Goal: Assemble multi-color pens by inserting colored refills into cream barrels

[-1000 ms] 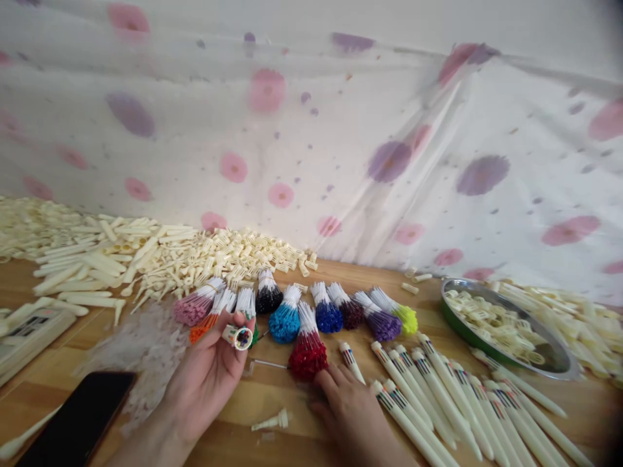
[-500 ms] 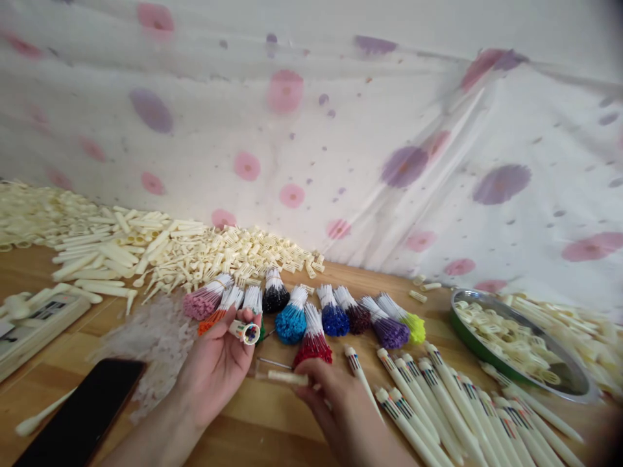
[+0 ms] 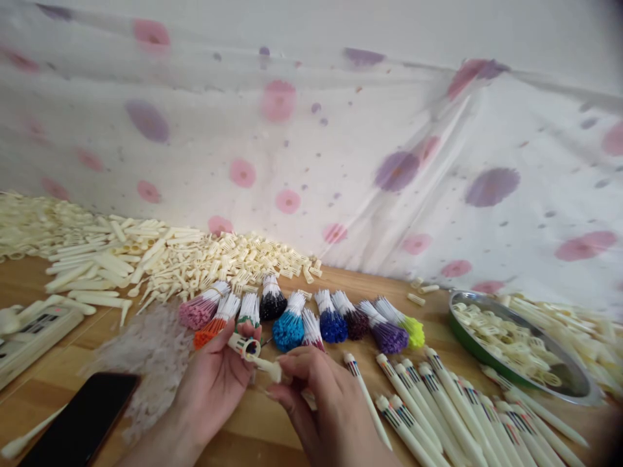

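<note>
My left hand (image 3: 214, 383) grips a short cream pen barrel part (image 3: 242, 347), its round opening turned to the right and coloured pieces showing inside. Between the thumb and fingers of my right hand (image 3: 324, 395) is a small cream plastic pen piece (image 3: 268, 367) with a narrow stem and a wider end. The stem's tip is at the barrel part's opening; how far in it sits, I cannot tell. Just behind my hands stand bundles of white-stemmed pen refills, among them a light blue bundle (image 3: 289, 327) and a red bundle (image 3: 311, 327) partly covered by my right hand.
Cream pen parts (image 3: 253, 256) are heaped at the back left. Multicolour pens (image 3: 452, 402) lie in rows at the right, before a green-sided metal bowl (image 3: 491, 366) of cream parts. A black phone (image 3: 87, 415) and clear plastic bits (image 3: 141, 363) lie at the left.
My right hand has moved up and left, bringing the cream piece to the barrel part's opening. The left hand keeps its hold. The view has shifted slightly.
</note>
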`<state>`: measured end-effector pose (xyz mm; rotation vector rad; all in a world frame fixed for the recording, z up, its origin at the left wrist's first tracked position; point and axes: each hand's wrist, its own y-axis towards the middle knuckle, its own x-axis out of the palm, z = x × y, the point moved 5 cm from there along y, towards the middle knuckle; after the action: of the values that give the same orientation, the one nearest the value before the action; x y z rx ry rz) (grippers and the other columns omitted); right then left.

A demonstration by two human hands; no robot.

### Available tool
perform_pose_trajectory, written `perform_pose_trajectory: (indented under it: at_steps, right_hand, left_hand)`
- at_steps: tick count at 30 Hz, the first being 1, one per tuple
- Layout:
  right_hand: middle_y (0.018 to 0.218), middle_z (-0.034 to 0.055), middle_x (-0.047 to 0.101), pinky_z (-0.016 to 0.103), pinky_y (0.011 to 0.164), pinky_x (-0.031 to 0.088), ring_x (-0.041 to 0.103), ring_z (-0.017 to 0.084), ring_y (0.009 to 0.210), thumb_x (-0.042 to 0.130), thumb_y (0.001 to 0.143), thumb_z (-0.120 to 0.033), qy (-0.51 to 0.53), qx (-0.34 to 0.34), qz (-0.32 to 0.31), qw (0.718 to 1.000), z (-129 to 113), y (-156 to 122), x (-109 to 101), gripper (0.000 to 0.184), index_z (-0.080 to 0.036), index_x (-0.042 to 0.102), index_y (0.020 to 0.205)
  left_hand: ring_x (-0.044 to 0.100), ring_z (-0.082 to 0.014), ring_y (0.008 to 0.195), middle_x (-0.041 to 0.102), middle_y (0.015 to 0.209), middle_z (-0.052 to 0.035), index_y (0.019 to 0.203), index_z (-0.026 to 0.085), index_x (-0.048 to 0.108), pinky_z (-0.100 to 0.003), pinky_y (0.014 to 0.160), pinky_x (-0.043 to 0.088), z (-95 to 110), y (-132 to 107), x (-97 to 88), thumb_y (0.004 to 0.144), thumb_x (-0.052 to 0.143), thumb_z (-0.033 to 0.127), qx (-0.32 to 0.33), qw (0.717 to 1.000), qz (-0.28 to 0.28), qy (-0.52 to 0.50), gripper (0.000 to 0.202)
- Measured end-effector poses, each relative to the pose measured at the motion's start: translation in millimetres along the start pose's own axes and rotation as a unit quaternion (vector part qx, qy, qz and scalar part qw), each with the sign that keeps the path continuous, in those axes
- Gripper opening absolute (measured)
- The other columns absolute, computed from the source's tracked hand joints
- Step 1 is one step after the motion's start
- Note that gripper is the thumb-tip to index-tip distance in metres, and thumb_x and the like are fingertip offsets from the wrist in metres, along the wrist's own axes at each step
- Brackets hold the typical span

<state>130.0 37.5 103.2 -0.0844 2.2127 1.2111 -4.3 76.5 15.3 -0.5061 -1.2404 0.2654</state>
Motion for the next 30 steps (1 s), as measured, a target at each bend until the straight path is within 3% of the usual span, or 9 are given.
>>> perform_pose_trajectory:
  at_steps: [9,16,23,30]
  right_hand:
    - [0.061,0.0016,0.061,0.018,0.045,0.044,0.059,0.011,0.052,0.036,0.097,-0.037,-0.035,-0.002,-0.015,0.999,0.9,6.8,6.7,0.033,-0.016,0.052,0.077]
    - [0.067,0.0031,0.064,0.020,0.050,0.048,0.061,0.013,0.058,0.031,0.098,-0.035,-0.036,-0.001,-0.057,0.998,4.8,2.8,14.9,0.034,-0.017,0.053,0.081]
    - [0.066,0.0017,0.064,0.021,0.049,0.046,0.061,0.013,0.057,0.039,0.096,-0.035,-0.032,-0.020,-0.044,0.998,6.7,1.6,15.7,0.028,-0.017,0.053,0.079]
    - [0.076,0.0032,0.067,0.024,0.056,0.048,0.061,0.014,0.065,0.040,0.096,-0.032,-0.044,-0.035,-0.051,0.997,4.7,0.1,12.4,0.022,-0.018,0.055,0.087]
  left_hand:
    - [0.070,-0.0154,0.056,0.066,0.060,-0.0066,0.080,0.009,0.059,-0.023,0.051,0.059,-4.4,-3.8,0.6,0.099,0.023,0.021,-0.008,1.000,-0.004,0.003,0.043]
    - [0.070,-0.0179,0.057,0.068,0.059,-0.0072,0.078,0.010,0.061,-0.025,0.047,0.057,-9.5,-8.0,4.0,0.098,0.023,0.019,-0.008,1.000,-0.023,0.005,0.045]
    - [0.071,-0.0199,0.067,0.070,0.068,-0.0046,0.090,0.016,0.064,-0.026,0.055,0.057,-9.2,-10.0,11.1,0.091,0.050,0.029,-0.001,0.997,-0.077,-0.011,0.019]
    - [0.071,-0.0207,0.068,0.070,0.070,-0.0054,0.091,0.015,0.064,-0.027,0.055,0.057,-8.7,-9.7,10.7,0.091,0.048,0.027,0.005,0.997,-0.070,-0.007,0.019]
